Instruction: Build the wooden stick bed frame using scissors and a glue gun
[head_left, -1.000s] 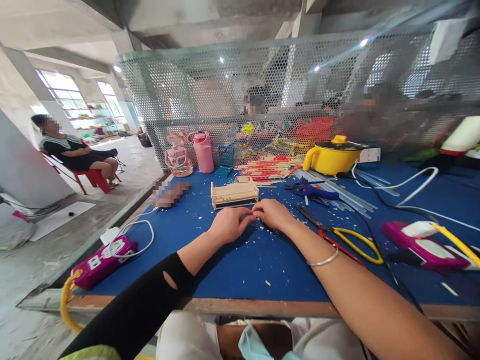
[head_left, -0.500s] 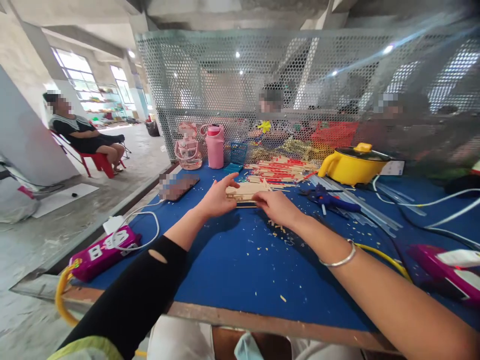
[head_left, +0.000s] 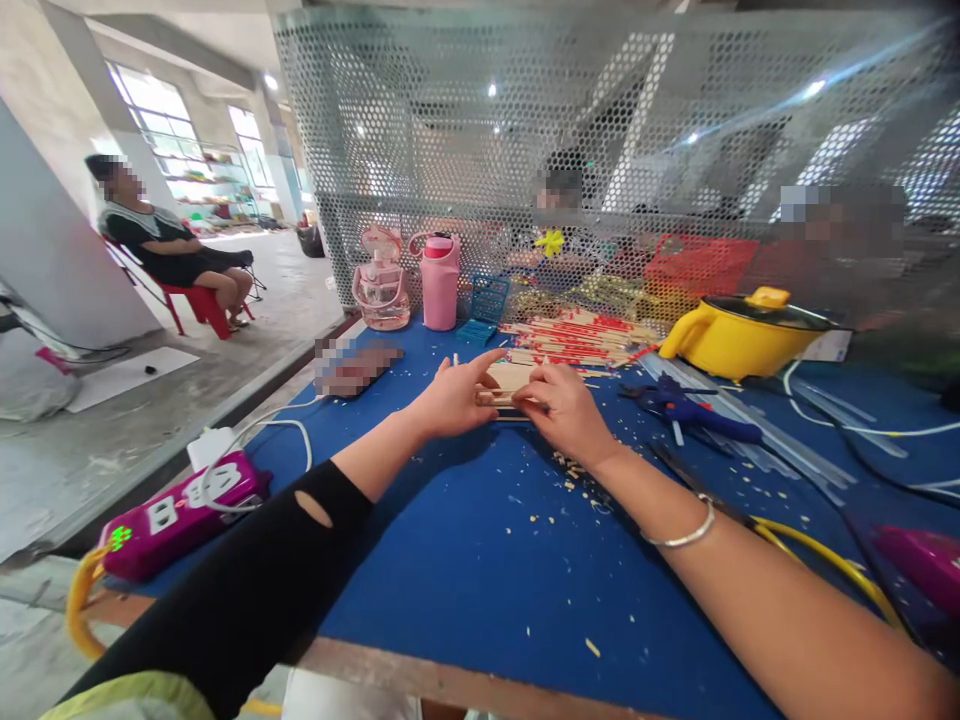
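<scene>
Between my hands is a small pale structure of wooden sticks (head_left: 510,378), with a flat top and thin strips along its near side. My left hand (head_left: 461,398) is curled round its left end, thumb and fingers gripping it. From the right, my right hand (head_left: 568,412) has its fingertips pinched at the near strips; whether it holds a separate stick cannot be made out. Just behind lies a pile of red-tipped wooden sticks (head_left: 585,338). A dark blue glue gun (head_left: 697,412) rests to the right of my right hand.
Clear glue sticks (head_left: 802,465) and a yellow pot (head_left: 750,338) are at the right. Two pink bottles (head_left: 439,290) stand by the perforated metal screen (head_left: 450,150). A purple power strip (head_left: 180,512) lies at left. Wood scraps litter the blue table (head_left: 480,560). A person sits beyond.
The view has shifted slightly, so the table items sit differently in it. My right hand's fingers have closed in on the near side of the stick structure; my left keeps its grip.
</scene>
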